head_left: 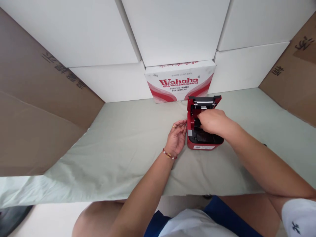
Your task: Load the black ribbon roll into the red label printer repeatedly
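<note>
A red and black label printer (204,147) stands on the cloth with its lid (204,98) raised at the back. My right hand (213,121) reaches over its right side into the open compartment, fingers curled downward. What those fingers grip, if anything, is hidden under the hand. Along the printer's left wall, my left hand (177,136) lies palm up with fingers loosely bent and a little apart. Its fingertips are at the red wall, and it holds nothing. A white label sticks to the printer's front.
Behind the printer stands a white and red Wahaha water carton (180,84). White boxes (108,84) are stacked along the back. Brown cardboard (44,108) walls the left side, and more cardboard (293,72) the right. Pale green cloth (118,148) covers the table, its front edge near my legs.
</note>
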`<state>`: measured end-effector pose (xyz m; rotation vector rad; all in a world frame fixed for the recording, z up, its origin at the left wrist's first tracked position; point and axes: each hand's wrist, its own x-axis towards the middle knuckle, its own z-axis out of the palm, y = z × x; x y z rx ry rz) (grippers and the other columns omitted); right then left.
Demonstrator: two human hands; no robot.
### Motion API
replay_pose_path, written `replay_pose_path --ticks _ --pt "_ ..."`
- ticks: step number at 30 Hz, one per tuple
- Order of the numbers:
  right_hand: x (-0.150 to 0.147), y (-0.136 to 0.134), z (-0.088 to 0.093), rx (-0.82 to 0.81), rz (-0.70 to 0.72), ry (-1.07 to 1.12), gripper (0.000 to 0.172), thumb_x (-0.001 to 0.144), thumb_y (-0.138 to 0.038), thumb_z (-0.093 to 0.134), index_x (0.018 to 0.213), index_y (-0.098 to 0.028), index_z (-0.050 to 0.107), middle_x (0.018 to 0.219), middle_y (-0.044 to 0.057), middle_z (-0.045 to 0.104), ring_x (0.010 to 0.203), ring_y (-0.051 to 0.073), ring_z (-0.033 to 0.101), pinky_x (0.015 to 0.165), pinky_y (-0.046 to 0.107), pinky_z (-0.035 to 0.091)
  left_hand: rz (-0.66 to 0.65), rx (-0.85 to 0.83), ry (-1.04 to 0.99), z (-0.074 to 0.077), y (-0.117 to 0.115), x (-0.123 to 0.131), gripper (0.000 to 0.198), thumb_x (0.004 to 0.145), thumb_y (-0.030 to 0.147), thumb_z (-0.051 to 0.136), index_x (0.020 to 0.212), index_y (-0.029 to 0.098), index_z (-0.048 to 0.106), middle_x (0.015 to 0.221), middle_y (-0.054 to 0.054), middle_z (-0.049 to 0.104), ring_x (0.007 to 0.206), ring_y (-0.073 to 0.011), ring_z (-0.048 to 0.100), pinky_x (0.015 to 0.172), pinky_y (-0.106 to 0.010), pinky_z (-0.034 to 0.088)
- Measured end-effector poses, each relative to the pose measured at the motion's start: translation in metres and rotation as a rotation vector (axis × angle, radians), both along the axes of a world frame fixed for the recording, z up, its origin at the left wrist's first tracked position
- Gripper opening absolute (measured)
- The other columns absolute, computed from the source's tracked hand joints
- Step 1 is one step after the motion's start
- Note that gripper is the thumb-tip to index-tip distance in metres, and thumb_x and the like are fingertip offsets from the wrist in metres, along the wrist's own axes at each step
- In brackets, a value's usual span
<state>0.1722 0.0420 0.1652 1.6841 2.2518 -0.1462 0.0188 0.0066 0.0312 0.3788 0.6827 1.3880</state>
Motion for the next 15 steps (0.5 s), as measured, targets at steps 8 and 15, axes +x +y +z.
replay_pose_path --ticks 8,15 --pt "0.000 -0.001 -0.006 0.058 -0.094 0.054 0.035 0.099 -0.026 0.060 0.129 -0.017 0.075 0.129 0.022 0.078 0.114 0.036 0.076 0.082 0.039 0.057 0.010 0.020 0.024 0.000 0.000 0.001 0.031 0.072 0.002 0.073 0.098 0.019 0.073 0.113 -0.004 0.078 0.109 -0.0145 0.072 0.110 -0.030 0.049" --pt "0.056 -0.066 0.021 0.251 -0.139 0.508 0.027 0.100 -0.045 0.060 0.118 -0.027 0.069 0.103 0.006 0.082 0.084 0.026 0.075 0.072 0.036 0.053 0.078 -0.005 -0.024 -0.002 0.000 0.004 0.009 0.087 0.017 0.078 0.084 0.020 0.070 0.095 -0.003 0.076 0.099 -0.0152 0.073 0.111 -0.033 0.051"
